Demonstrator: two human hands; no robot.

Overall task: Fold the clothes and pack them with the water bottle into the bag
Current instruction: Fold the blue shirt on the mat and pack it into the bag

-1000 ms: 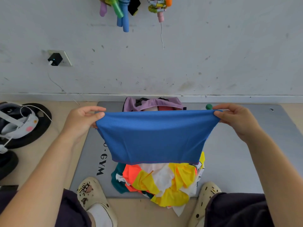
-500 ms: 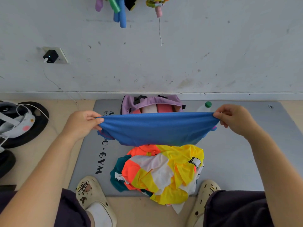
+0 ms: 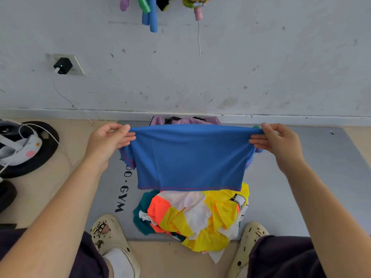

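A blue shirt hangs stretched in the air over the grey mat. My left hand pinches its left top corner and my right hand pinches its right top corner. Behind the shirt's top edge a purple bag stands by the wall, mostly hidden. Only the green cap of the water bottle peeks out beside my right thumb. A heap of yellow, orange, white and teal clothes lies on the mat's near edge, between my feet.
Two cream clogs flank the heap. Black round objects with a white headset and cable lie on the floor at left. The wall has a socket with a black charger. Coloured items hang from the wall above.
The blue shirt, bunched and held low half a second ago, is lifted and hangs full length again, hiding the bag and most of the bottle. Both hands rose slightly.
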